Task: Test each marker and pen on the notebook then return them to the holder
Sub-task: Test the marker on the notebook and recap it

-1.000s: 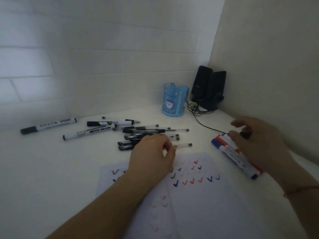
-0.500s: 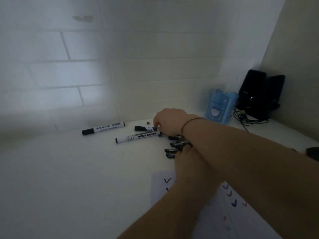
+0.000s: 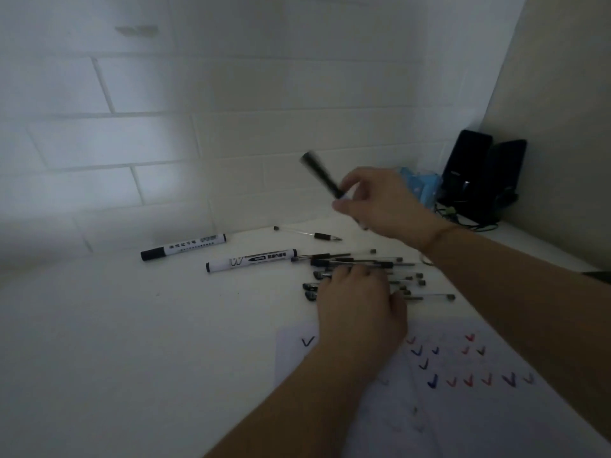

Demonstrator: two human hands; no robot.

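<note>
Two markers [image 3: 250, 260] lie beside scattered pens [image 3: 363, 264]; her right hand [image 3: 380, 206] grips a blurred, black-capped marker [image 3: 322, 175], hiding the blue holder [image 3: 426, 188]; left hand [image 3: 358, 305] presses pens.

Dim, bluish, grainy picture. A pale light patch falls on the brick wall [image 3: 99, 153] at left. The raised marker [image 3: 320, 175] is motion-blurred.

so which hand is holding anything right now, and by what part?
Right hand grips a black-capped white marker around its white barrel, cap end raised. Left hand rests on the pile of clear black-capped pens; whether it grips one cannot be told.
</note>
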